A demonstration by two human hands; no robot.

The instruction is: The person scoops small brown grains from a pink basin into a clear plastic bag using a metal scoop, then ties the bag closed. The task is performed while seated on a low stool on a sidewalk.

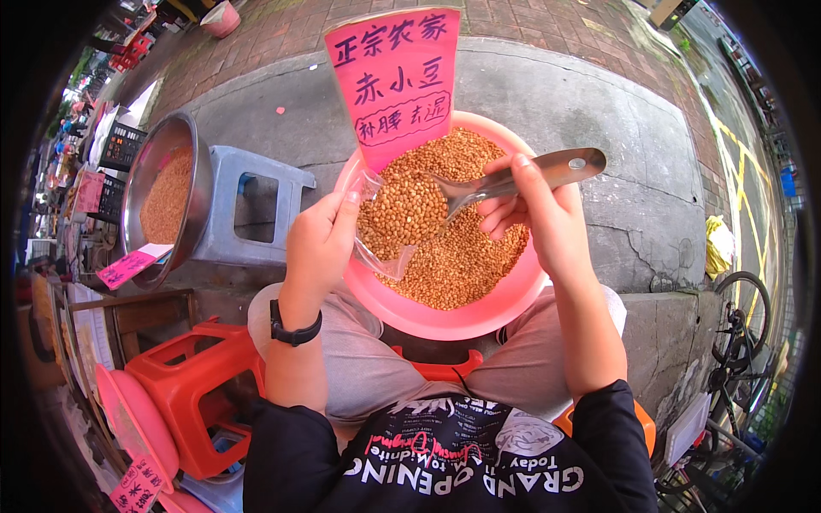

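Observation:
A pink plastic basin [442, 327] of small golden-brown beans [449, 282] stands before me, with a handwritten pink card [404, 83] upright at its far left rim. My left hand [324, 240] grips the edge of a clear plastic bag [385, 263] at the basin's left side. In my right hand [545, 215] is the handle of a metal scoop [545, 176], held between thumb and fingers. The scoop's bowl end is heaped with beans at the bag's mouth; whether beans lie inside the bag I cannot tell.
To the left, a steel bowl [200, 186] of reddish grain sits tilted in view beside a blue plastic stool [256, 160]. Red stools [192, 359] and a pink basin [138, 417] are at lower left. A bicycle [744, 333] stands at the right, beyond a concrete ledge [667, 333].

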